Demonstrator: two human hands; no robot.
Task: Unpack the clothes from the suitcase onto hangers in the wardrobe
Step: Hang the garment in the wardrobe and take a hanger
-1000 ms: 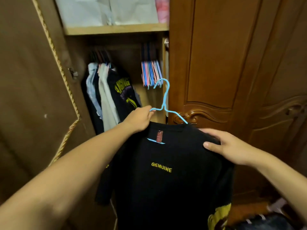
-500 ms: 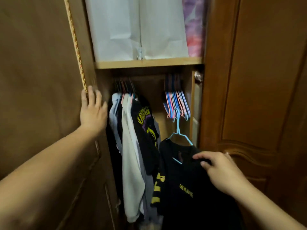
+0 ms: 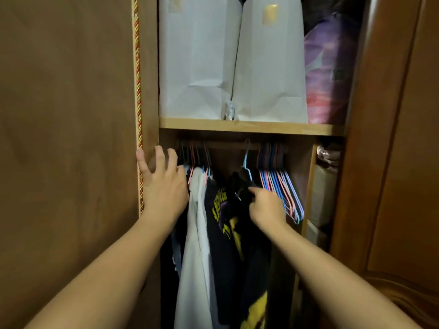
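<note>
Nearest, two bare forearms rise from 7 and 5 o'clock toward the open wardrobe. The left hand [image 3: 164, 186], at about 9 o'clock from centre, is spread with straight fingers against the edge of the open door [image 3: 71, 138], gripping nothing. The right hand [image 3: 267, 206], just right of centre, has its fingers curled onto the shoulder of the black T-shirt [image 3: 240, 186]; whether it pinches the cloth or only touches it I cannot tell. That shirt hangs on a light blue hanger [image 3: 247, 162] whose hook reaches up to the rail [image 3: 228, 146] at about 12 o'clock from the hand, between the clothes already hung [image 3: 197, 233] at 9 o'clock and the bunch of empty hangers [image 3: 282, 186] at 3 o'clock. The shirt looks soft, light and limp, likely to slide off thin wire; it is best steered by the hanger's neck or the shoulder seam. Farther up, white bags [image 3: 232, 62] stand on the shelf [image 3: 249, 127].
</note>
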